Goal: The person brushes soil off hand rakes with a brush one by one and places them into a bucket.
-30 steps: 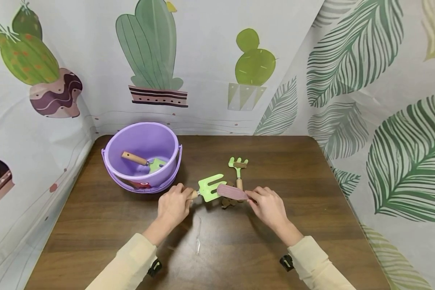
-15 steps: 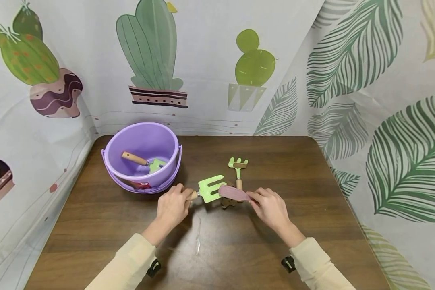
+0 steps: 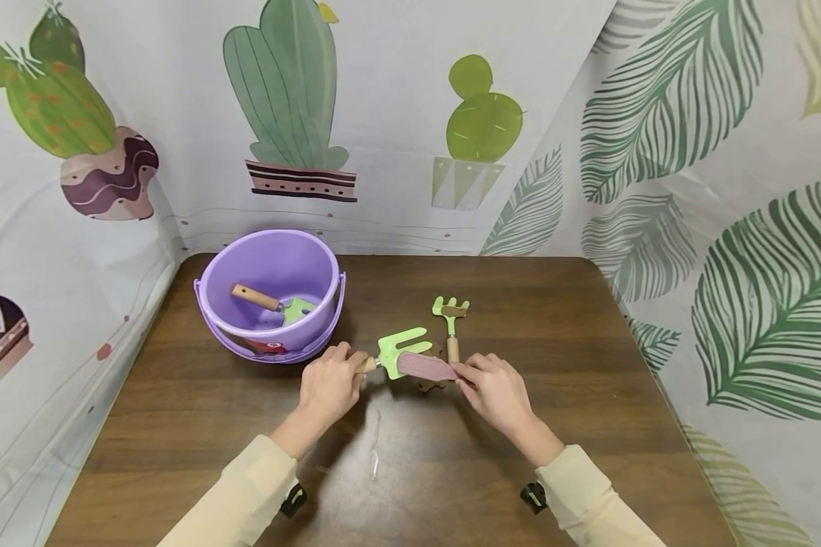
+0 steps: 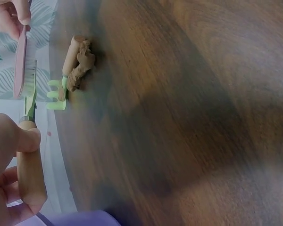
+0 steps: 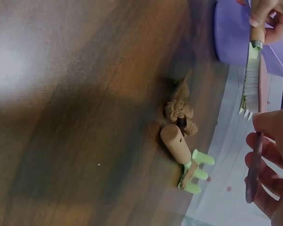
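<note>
In the head view, my left hand [image 3: 330, 381] grips the wooden handle of a light green garden fork [image 3: 388, 355], held above the table with its tines pointing right. My right hand [image 3: 496, 393] pinches the handle of a pink brush [image 3: 424, 367] that overlaps the fork's tines. Both wrist views show its pale bristles [image 5: 251, 89] against the fork's green head. Beneath them, lumps of brown clay-like material [image 4: 82, 66] lie on the table, partly hidden by the brush in the head view. They sit beside the wooden handle of a small green rake [image 3: 451, 325], whose tines carry a brown piece.
A purple bucket [image 3: 274, 262] stands at the back left, its carrying handle lowered. Inside it leans a green tool with a wooden handle [image 3: 255, 297]. A small clear strip [image 3: 374, 460] lies on the brown table [image 3: 554, 319] in front. Patterned cloth [image 3: 397, 91] hangs behind.
The brush in my right hand has shifted left along the fork, from the tine tips toward the base of the head. My left hand holds the fork almost still.
</note>
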`<act>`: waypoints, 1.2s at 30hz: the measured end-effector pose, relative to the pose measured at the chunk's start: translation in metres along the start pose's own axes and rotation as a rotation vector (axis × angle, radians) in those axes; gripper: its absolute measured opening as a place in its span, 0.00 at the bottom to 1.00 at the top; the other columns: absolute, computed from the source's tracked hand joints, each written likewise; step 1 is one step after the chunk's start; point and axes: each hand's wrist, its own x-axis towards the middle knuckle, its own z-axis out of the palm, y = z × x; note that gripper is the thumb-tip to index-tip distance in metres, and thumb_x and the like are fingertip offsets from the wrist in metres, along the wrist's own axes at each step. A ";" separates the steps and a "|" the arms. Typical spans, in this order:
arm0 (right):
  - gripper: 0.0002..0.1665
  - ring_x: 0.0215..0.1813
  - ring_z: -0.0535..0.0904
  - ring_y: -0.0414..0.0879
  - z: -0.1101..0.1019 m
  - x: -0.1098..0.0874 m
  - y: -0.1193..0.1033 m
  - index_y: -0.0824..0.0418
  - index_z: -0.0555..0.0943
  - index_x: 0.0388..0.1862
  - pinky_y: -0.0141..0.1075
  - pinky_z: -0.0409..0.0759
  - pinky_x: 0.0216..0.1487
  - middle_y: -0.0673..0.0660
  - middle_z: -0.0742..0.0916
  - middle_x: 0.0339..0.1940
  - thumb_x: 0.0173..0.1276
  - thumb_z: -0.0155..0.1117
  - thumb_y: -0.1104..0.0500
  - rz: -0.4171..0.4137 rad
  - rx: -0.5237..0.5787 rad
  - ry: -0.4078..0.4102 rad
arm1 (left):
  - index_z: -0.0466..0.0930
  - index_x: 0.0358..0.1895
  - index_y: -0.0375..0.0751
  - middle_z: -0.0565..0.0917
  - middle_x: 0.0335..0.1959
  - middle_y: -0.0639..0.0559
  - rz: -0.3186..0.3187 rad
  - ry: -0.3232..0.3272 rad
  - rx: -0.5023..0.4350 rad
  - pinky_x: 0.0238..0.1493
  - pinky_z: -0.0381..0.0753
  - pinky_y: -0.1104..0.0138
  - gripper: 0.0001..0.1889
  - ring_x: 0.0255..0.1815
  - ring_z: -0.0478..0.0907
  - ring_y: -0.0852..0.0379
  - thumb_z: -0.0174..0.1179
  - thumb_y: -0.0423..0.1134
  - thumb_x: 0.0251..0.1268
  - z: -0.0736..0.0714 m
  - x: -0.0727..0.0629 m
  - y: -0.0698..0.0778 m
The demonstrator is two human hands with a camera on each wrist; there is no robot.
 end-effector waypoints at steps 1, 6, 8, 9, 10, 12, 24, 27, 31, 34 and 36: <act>0.15 0.31 0.76 0.44 0.000 0.000 0.000 0.53 0.86 0.39 0.36 0.75 0.32 0.47 0.83 0.30 0.49 0.71 0.59 -0.003 -0.010 0.000 | 0.81 0.35 0.49 0.75 0.27 0.52 0.002 0.003 0.005 0.13 0.69 0.62 0.14 0.25 0.73 0.52 0.69 0.39 0.39 0.000 0.000 0.000; 0.15 0.32 0.76 0.45 -0.003 0.000 0.005 0.53 0.86 0.39 0.37 0.75 0.33 0.48 0.83 0.29 0.49 0.71 0.60 -0.005 -0.046 -0.016 | 0.81 0.35 0.48 0.74 0.27 0.52 0.012 0.015 0.023 0.14 0.69 0.62 0.14 0.25 0.73 0.52 0.69 0.39 0.39 -0.001 -0.002 -0.002; 0.15 0.32 0.76 0.45 -0.004 -0.001 0.007 0.53 0.86 0.39 0.37 0.75 0.33 0.48 0.83 0.29 0.50 0.70 0.60 -0.010 -0.052 -0.024 | 0.81 0.35 0.48 0.74 0.27 0.52 0.013 0.014 0.022 0.14 0.69 0.62 0.14 0.25 0.73 0.52 0.69 0.39 0.39 0.000 -0.003 -0.002; 0.15 0.32 0.76 0.45 -0.004 -0.001 0.008 0.52 0.86 0.40 0.37 0.75 0.33 0.48 0.83 0.29 0.50 0.70 0.60 -0.012 -0.053 -0.025 | 0.81 0.35 0.48 0.74 0.26 0.52 0.013 0.013 0.020 0.14 0.69 0.62 0.14 0.25 0.73 0.52 0.68 0.39 0.39 0.000 -0.003 -0.002; 0.15 0.32 0.76 0.45 -0.004 -0.002 0.009 0.53 0.86 0.40 0.37 0.75 0.33 0.48 0.82 0.29 0.50 0.70 0.60 -0.015 -0.054 -0.023 | 0.81 0.35 0.49 0.74 0.26 0.52 0.012 0.012 0.019 0.14 0.69 0.62 0.14 0.25 0.73 0.52 0.68 0.39 0.40 0.000 -0.003 -0.002; 0.15 0.32 0.76 0.45 -0.005 -0.002 0.010 0.53 0.86 0.39 0.37 0.75 0.33 0.48 0.83 0.29 0.49 0.71 0.60 -0.012 -0.049 -0.011 | 0.81 0.35 0.49 0.74 0.26 0.52 0.008 0.011 0.015 0.13 0.69 0.62 0.14 0.25 0.73 0.52 0.68 0.39 0.40 0.001 -0.003 -0.002; 0.15 0.31 0.75 0.45 -0.005 -0.009 0.016 0.55 0.86 0.40 0.37 0.75 0.33 0.48 0.83 0.30 0.50 0.70 0.61 0.015 -0.020 0.008 | 0.81 0.37 0.50 0.74 0.27 0.53 -0.005 -0.006 -0.002 0.14 0.68 0.63 0.14 0.25 0.73 0.53 0.68 0.39 0.41 0.001 -0.003 -0.002; 0.15 0.31 0.75 0.45 -0.005 -0.010 0.017 0.55 0.86 0.40 0.37 0.75 0.32 0.48 0.83 0.30 0.50 0.70 0.61 0.018 -0.016 0.010 | 0.81 0.37 0.50 0.74 0.27 0.53 -0.009 -0.014 -0.004 0.14 0.68 0.63 0.15 0.25 0.73 0.53 0.69 0.39 0.41 0.001 -0.003 -0.002; 0.15 0.31 0.75 0.45 -0.006 -0.011 0.018 0.55 0.86 0.40 0.37 0.75 0.31 0.49 0.84 0.30 0.50 0.70 0.61 0.026 -0.016 0.008 | 0.81 0.38 0.50 0.74 0.28 0.54 -0.014 -0.025 0.000 0.14 0.68 0.63 0.15 0.25 0.73 0.53 0.69 0.40 0.41 0.001 -0.004 -0.002; 0.15 0.31 0.76 0.45 -0.006 -0.012 0.018 0.54 0.86 0.40 0.37 0.75 0.31 0.49 0.84 0.30 0.50 0.71 0.61 0.032 -0.016 0.003 | 0.82 0.37 0.51 0.74 0.28 0.54 -0.015 -0.026 0.002 0.14 0.68 0.63 0.15 0.25 0.73 0.53 0.69 0.40 0.40 0.001 -0.005 -0.002; 0.16 0.32 0.76 0.44 -0.006 -0.012 0.019 0.54 0.86 0.40 0.37 0.75 0.32 0.48 0.84 0.30 0.50 0.71 0.61 0.037 -0.012 -0.001 | 0.82 0.37 0.51 0.74 0.28 0.54 -0.012 -0.022 -0.001 0.14 0.68 0.63 0.15 0.25 0.73 0.53 0.69 0.40 0.40 0.001 -0.005 -0.002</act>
